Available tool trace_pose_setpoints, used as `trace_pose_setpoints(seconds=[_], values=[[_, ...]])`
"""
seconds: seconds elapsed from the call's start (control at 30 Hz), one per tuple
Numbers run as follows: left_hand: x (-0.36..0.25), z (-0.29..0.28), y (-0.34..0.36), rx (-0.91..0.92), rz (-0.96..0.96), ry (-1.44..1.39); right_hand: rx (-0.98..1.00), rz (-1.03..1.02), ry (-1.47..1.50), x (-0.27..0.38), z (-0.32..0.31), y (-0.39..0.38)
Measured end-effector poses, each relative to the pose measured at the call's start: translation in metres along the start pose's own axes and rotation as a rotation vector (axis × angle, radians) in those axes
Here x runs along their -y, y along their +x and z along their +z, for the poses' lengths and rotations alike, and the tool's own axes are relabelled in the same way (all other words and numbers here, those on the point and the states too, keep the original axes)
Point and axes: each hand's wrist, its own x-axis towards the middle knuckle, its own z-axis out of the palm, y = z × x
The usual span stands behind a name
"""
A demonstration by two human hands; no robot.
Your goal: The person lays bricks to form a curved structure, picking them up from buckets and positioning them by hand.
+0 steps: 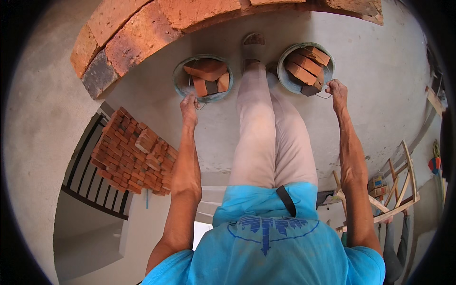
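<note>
My left hand (pixel 189 108) is closed around the thin wire handle of a round grey-green bucket (pixel 176 78). Several orange-red bricks (pixel 206 70) lie jumbled inside it, one with a dark face. On the other side, my right hand (pixel 337 91) grips the wire handle of a second, similar bucket (pixel 281 73). That one holds several bricks (pixel 304 71) leaning side by side, reaching up near its rim. Both arms are stretched out, and the buckets hang on either side of my forward foot (pixel 254 40). I cannot tell whether the buckets touch the floor.
Large bricks in a curved row (pixel 142 35) cross the top of the view. A big brick stack (pixel 128 149) stands at left beside a black railing (pixel 90 175). At right are a wooden frame (pixel 403 190) and another person's legs (pixel 396 251). Grey concrete floor (pixel 213 137) lies below.
</note>
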Motion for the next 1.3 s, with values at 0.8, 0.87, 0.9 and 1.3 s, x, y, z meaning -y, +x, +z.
trace_pose_setpoints(seconds=[0.8,0.87,0.9,1.3], values=[[0.033,0.032,0.052,-0.344,-0.194,-0.105,0.064,0.110,-0.398,-0.093,0.011,-0.213],[0.010,0.048,0.060,-0.253,-0.348,-0.214,0.131,0.121,-0.315,-0.081,0.021,-0.236],[0.008,0.052,0.068,-0.243,-0.360,-0.229,0.137,0.129,-0.319,-0.080,0.020,-0.241],[0.000,0.069,0.083,-0.353,-0.255,-0.414,0.103,0.389,-0.150,-0.082,0.008,-0.278]])
